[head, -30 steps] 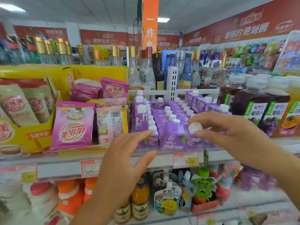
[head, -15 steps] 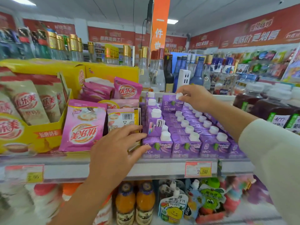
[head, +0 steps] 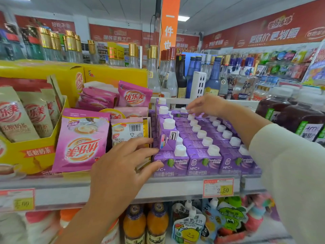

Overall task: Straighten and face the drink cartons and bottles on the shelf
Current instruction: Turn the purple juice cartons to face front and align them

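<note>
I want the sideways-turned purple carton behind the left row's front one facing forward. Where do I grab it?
Probably from above, by its white cap and top ridge: the turned carton sits higher than the next row, while pouches on its left and cartons on its right hem in its sides.

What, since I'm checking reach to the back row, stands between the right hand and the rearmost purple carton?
Nothing visible does. The right hand has its fingertips right at the white cap of the rearmost purple carton. Whether they pinch it is unclear.
</note>
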Available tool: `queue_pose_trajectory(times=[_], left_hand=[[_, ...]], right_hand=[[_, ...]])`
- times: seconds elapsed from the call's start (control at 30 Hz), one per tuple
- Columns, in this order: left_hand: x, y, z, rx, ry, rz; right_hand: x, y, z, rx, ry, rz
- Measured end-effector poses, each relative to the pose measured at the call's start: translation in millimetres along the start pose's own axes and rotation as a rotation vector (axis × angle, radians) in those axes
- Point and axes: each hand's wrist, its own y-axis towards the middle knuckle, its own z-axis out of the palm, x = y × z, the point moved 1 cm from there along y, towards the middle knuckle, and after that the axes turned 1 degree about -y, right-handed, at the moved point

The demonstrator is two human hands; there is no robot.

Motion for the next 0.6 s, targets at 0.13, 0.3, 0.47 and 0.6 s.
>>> queue_pose_trajectory(times=[0.13,0.3,0.47,0.6], left_hand=[[1,-1,0,0.006,-0.005,0.011],[0,-1,-2,0.043,-0.014,-0.003],[-1,-1,-2,0.031,0.012,-0.003],[-2,-2,-3,0.023,0.018,-0.006]], right_hand=[[4,17,12,-0.118,0.009,0.036],[4,35,20,-0.061,-0.124,0.014],[4,47,29,-0.026,-0.216,0.07],[6,46,28,-0.052,-0.217,0.057]])
